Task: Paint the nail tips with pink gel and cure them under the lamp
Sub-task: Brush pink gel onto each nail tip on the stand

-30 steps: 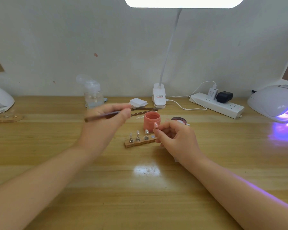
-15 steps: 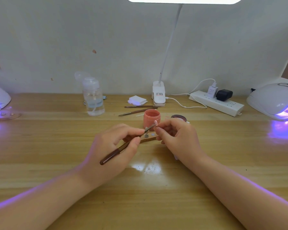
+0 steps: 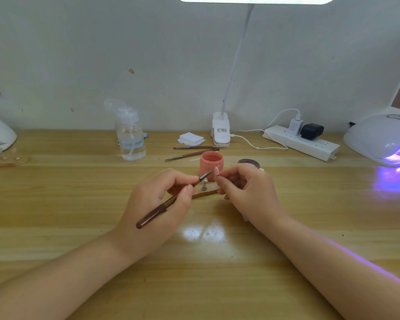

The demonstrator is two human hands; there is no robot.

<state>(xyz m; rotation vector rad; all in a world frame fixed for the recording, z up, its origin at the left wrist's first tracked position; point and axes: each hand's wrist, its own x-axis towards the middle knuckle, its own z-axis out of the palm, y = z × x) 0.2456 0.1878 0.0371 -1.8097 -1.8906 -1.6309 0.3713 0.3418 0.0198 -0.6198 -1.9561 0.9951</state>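
A pale nail tip (image 3: 216, 171) is pinched in the right hand (image 3: 247, 192), just before the pink gel jar (image 3: 211, 163) (open); the left hand (image 3: 158, 204) grips a brush (image 3: 171, 200), bristles touching it, above the wooden stand (image 3: 206, 193)

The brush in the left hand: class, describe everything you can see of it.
The brush is slim, with a dark reddish-brown glossy handle, a paler metallic-looking ferrule and a fine tip. It lies tilted, butt end low and toward the camera, tip raised to the right. The left hand pinches it near the ferrule. Its tip reaches the pale pink nail tip pinched by the right hand.
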